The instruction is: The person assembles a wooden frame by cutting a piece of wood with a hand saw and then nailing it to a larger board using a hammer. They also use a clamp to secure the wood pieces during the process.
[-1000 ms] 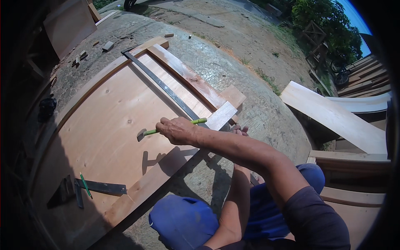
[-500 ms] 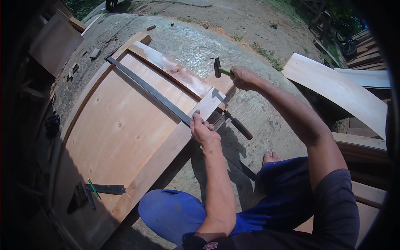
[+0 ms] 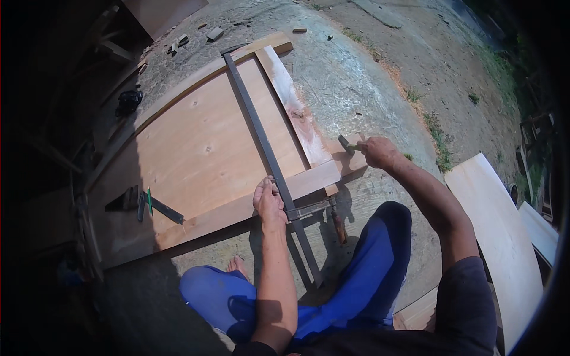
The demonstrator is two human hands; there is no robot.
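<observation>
In my right hand (image 3: 380,152) is a hammer (image 3: 347,145), gripped by its green handle, its dark head over the wooden end piece past the panel's near right corner. My left hand (image 3: 270,203) is closed in a pinch beside the metal bar clamp (image 3: 255,121), above the near rail; a tiny dark tip shows at the fingers, too small to name. The clamp lies across the framed wooden panel (image 3: 196,142), reaching past both long edges. Its wooden screw handle (image 3: 339,226) hangs beyond the near rail.
A green pencil (image 3: 149,200) and a try square (image 3: 165,209) lie on the panel's left part. Pale sheet boards (image 3: 493,237) lean at the right. Wood offcuts (image 3: 215,34) are scattered on the concrete behind. My knees are close to the near rail.
The view has turned, so the panel appears rotated. The hammer has come down from an upright pose to a tilted one. My left hand now sits left of the clamp bar.
</observation>
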